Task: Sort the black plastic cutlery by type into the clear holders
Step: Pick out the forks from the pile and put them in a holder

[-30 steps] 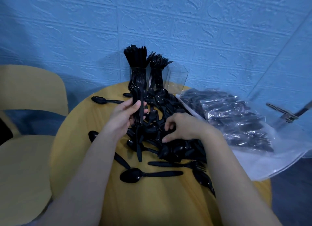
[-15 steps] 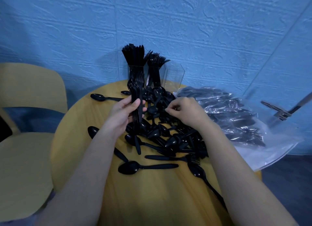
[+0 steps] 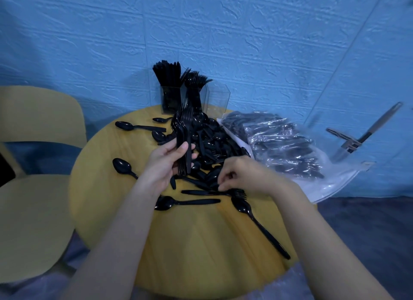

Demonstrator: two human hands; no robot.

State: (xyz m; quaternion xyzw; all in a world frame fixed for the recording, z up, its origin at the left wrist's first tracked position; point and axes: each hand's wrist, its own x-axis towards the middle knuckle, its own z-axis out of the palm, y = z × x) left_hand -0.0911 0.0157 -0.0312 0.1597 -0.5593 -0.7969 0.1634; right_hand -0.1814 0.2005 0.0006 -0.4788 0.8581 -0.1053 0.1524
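The cutlery was glossy black plastic w/ thin flat handles; the left hand (image 3: 164,163) gripped a bundle of forks (image 3: 183,134) upright, thumb across the handles; just right of those fingers lay the loose pile (image 3: 212,147) on the round yellow table (image 3: 201,243); the right hand (image 3: 243,176) had fingers curled, pinching a fork (image 3: 210,192) at the pile's near edge; beyond the fingertips stood clear square holders: one (image 3: 171,99) w/ knives, one (image 3: 196,98) w/ forks, one (image 3: 218,98) looked empty.

Bagged cutlery (image 3: 281,147) blurred, perhaps forks; chair (image 3: 33,187) cut off left.
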